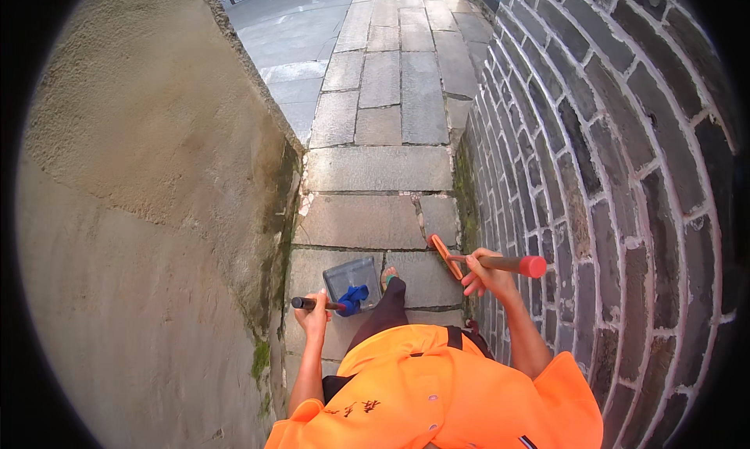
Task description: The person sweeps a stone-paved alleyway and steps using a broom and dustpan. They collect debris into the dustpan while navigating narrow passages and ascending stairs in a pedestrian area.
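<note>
My left hand (314, 311) grips the dark handle of a grey dustpan (351, 278) with a blue joint, held low over the stone paving just left of my foot. My right hand (486, 276) holds the wooden shaft of a broom (500, 263) with a red end cap; its orange head (445, 255) rests on the paving close to the brick wall's foot. I wear an orange top (437, 390) and dark trousers.
A narrow path of large grey stone slabs (375, 168) runs ahead. A rough plaster wall (156, 199) with moss at its base bounds the left. A curved dark brick wall (609, 160) bounds the right. A paved road lies further ahead.
</note>
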The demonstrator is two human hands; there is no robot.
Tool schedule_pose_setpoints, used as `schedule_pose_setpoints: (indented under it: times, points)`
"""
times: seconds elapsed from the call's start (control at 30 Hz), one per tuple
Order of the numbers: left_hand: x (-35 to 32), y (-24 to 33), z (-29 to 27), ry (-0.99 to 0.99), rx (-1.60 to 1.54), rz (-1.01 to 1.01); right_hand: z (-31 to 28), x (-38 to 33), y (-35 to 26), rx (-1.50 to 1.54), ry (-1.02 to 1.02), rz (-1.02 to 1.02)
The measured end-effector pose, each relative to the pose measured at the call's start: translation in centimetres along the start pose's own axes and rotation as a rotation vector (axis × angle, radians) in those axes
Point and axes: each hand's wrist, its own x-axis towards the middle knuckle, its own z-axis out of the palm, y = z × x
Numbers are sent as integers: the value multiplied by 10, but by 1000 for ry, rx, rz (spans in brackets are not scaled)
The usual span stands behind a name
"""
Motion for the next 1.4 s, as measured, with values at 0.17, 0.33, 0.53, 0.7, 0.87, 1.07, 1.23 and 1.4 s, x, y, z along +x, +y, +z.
schedule_pose_setpoints:
  times: [0.17, 0.33, 0.53, 0.7, 0.87, 1.07, 1.23, 1.4]
  points:
    - [92, 48, 43, -63, 71, -23, -11, 77, -15, -340, 164, 23]
    - [173, 80, 92, -111, 94, 0, -20, 153, -27, -810, 400, -253]
    - [269, 125, 164, -126, 80, 57, -45, 274, 6, -429, 393, -216]
    - [353, 165, 230, -70, 28, 50, -65, 389, -13, -169, 312, -32]
    - [430, 237, 304, -20, 135, 86, -102, 502, -97, -322, 320, -105]
    - [508, 266, 375, 35, 213, 196, -120, 588, -198, -118, 188, -98]
    - [601, 270, 439, 33, 285, 231, -139, 684, -234, -115, 159, -168]
    - [695, 303, 502, 29, 326, 257, -164, 788, -300, -165, 218, -313]
